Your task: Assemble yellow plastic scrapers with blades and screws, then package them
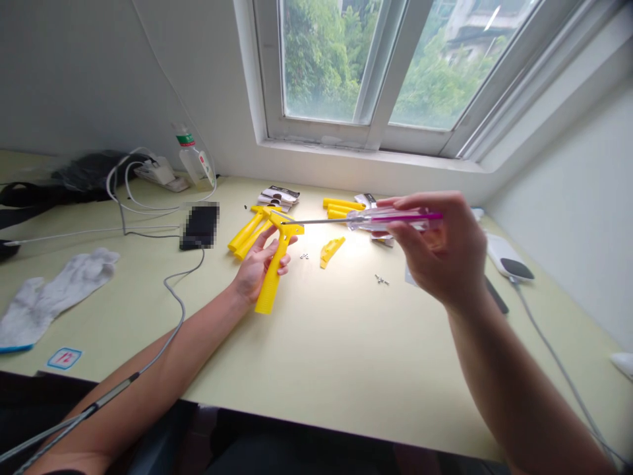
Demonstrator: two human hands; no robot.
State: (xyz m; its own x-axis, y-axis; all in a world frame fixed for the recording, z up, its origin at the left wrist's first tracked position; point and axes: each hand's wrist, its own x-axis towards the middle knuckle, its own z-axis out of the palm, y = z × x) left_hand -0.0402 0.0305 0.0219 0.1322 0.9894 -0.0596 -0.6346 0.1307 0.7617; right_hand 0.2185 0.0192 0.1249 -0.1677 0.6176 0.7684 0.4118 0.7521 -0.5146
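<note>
While the left hand (260,267) closes around a yellow plastic handle (271,280), the right hand (440,251) holds a screwdriver (393,220) level above the desk, pinched between thumb and fingers; the screwdriver has a clear grip with a magenta stripe and a thin steel shaft; its tip reaches the T-shaped top of the yellow handle, though I cannot tell whether it touches; the handle is tilted, with its long end pointing down toward the person and its top away; both hands are raised, and the left one may be just clear of the pale green desk (316,356); just behind them lie two long yellow pieces (250,232), side by side; a short curved yellow piece (330,252) lies to the right of the handle, with tiny screws (304,256) just beside it and a second little cluster of screws (380,280) farther right; a bunch of yellow bars (341,208) sits at the back, near printed cards (279,196); off to the left are a phone (200,226), a white cloth (54,297) and a plastic bottle (190,155); a white mouse (509,262) sits off to the right, below a window (366,72) that shows green trees.
</note>
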